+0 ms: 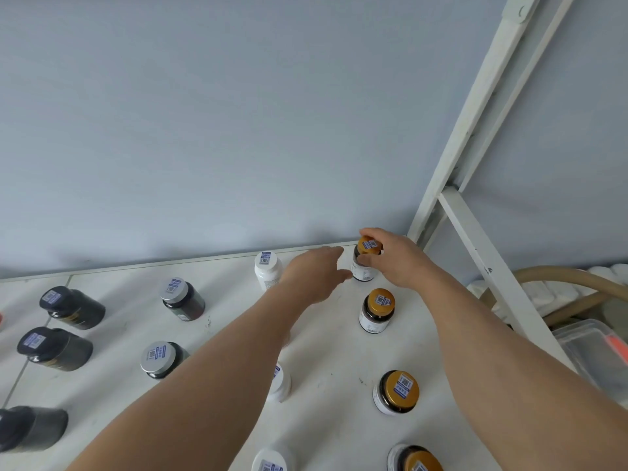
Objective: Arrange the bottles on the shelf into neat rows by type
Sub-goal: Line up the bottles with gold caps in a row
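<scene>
On the white shelf (326, 338), my right hand (394, 260) grips the gold cap of a dark bottle (364, 271) standing at the far right corner. My left hand (314, 275) hovers just left of that bottle, fingers apart, holding nothing. Three more gold-capped bottles (377, 311) (397, 392) (416, 458) line up toward me on the right. White bottles (267, 271) (280, 382) (272, 460) form a column under my left arm. Silver-capped dark bottles (181, 299) (161, 359) stand further left. Black bottles (71, 305) (54, 348) (30, 428) fill the far left.
A pale blue wall runs behind the shelf. The white metal shelf frame (475, 232) rises at the right. Beyond it lie a clear plastic box (591, 351), a tan hose (560, 277) and white rolls (543, 294).
</scene>
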